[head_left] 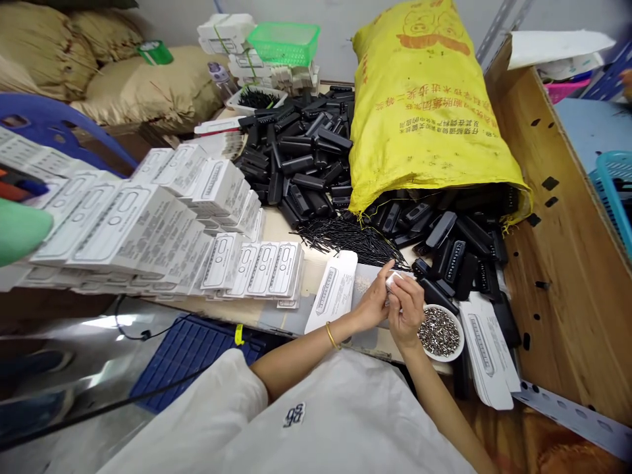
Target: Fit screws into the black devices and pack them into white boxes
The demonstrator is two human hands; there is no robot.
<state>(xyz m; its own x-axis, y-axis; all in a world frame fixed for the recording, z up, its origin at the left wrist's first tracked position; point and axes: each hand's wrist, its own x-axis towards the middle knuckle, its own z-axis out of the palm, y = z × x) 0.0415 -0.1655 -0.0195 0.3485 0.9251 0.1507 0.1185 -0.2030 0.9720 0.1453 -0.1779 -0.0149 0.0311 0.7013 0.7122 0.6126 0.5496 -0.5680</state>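
Close together over the table's front edge, my left hand (379, 296) and my right hand (407, 308) both grip a small white carton (394, 279). Only its end shows; fingers hide the rest. A flat printed carton (332, 293) lies left of my left hand. Beside my right wrist stands a white bowl (461, 347) full of small metal screw-like pieces (438, 332). Small pale bits (363, 284) lie on the table behind my left hand. Beyond them spreads a heap of thin black sticks (350, 238). To the right are more flat cartons (486, 349).
Stacked printed cartons (133, 224) fill the left side. A pile of black plastic cases (306, 148) covers the back. An open yellow sack (429, 125) spills more cases on the right, next to a wooden side panel (557, 250). Behind stands a green basket (285, 45).
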